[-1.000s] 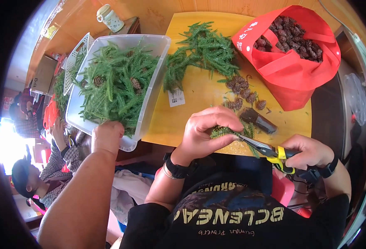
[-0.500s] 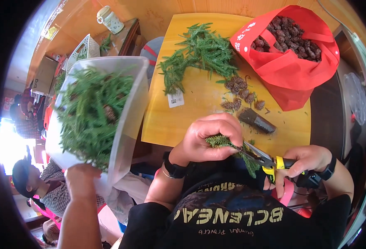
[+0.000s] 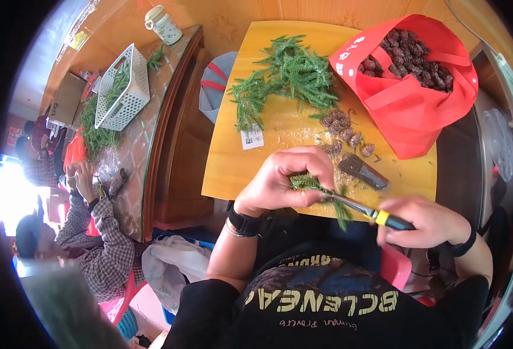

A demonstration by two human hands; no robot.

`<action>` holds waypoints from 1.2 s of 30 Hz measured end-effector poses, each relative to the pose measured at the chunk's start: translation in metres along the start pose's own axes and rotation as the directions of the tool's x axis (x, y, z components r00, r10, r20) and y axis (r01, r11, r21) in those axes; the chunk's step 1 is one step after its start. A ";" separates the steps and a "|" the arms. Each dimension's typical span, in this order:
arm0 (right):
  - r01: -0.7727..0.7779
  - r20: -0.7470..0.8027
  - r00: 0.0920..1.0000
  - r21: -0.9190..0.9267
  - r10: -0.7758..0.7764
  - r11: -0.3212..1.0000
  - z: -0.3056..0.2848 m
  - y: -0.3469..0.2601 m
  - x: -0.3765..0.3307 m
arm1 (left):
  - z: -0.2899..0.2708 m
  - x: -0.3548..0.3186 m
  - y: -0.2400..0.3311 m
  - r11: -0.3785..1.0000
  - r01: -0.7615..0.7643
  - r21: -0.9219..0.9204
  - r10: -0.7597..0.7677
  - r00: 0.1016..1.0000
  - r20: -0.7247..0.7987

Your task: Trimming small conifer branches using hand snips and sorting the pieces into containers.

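Observation:
Pinched between my left hand's [image 3: 288,177] thumb and fingers is an artificial green pine sprig [image 3: 306,182], held over the near edge of the yellow table. My right hand [image 3: 422,224], slightly blurred, grips long-nose pliers [image 3: 396,221] with black and yellow handles. Their jaws meet the sprig's stem just beside my left fingertips, and more green needles [image 3: 342,212] hang below that point. On the table beyond lie several loose brown pine cones [image 3: 338,122] and a dark brown block-like piece [image 3: 362,171] whose kind I cannot make out.
The yellow table [image 3: 227,168] carries a heap of pine sprigs [image 3: 294,72], a white label [image 3: 252,138] and a red bag [image 3: 408,125] full of pine cones. At left, another person's hands [image 3: 84,181] work at a second table [image 3: 134,139] holding a white basket [image 3: 143,87].
The clear tub of greenery, carried by another person's arm, has left the left side, uncovering the second table and basket. My right hand has turned the pliers; my left keeps the sprig.

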State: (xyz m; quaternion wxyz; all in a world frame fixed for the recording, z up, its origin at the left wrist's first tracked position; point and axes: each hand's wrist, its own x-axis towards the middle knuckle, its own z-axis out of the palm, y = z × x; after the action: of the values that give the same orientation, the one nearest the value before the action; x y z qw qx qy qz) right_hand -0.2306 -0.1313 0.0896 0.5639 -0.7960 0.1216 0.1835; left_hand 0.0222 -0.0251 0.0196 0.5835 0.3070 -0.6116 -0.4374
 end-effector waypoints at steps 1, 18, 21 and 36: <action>0.065 -0.105 0.991 -0.161 -0.082 0.985 -0.001 0.003 0.002 | -0.001 -0.001 -0.003 1.000 -0.002 -0.001 0.002 1.000 0.002; -0.021 -0.583 0.663 -0.641 -0.470 0.767 0.012 0.005 0.017 | 0.012 -0.008 -0.003 0.998 0.067 0.012 -0.058 0.930 -0.362; -0.019 -0.560 0.673 -0.665 -0.483 0.746 0.014 0.007 0.020 | 0.015 -0.009 -0.001 0.992 0.123 -0.022 -0.122 0.922 -0.369; -0.023 -0.527 0.626 -0.749 -0.575 0.662 0.015 0.016 0.022 | 0.017 -0.008 -0.001 0.992 0.115 0.050 -0.092 0.938 -0.335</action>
State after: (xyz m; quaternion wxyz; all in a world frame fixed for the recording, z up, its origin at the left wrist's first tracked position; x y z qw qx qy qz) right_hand -0.2197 -0.1222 0.0621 0.1463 -0.9577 0.1215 -0.2162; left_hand 0.0060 -0.0155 0.0167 0.6432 0.4280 -0.5023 -0.3883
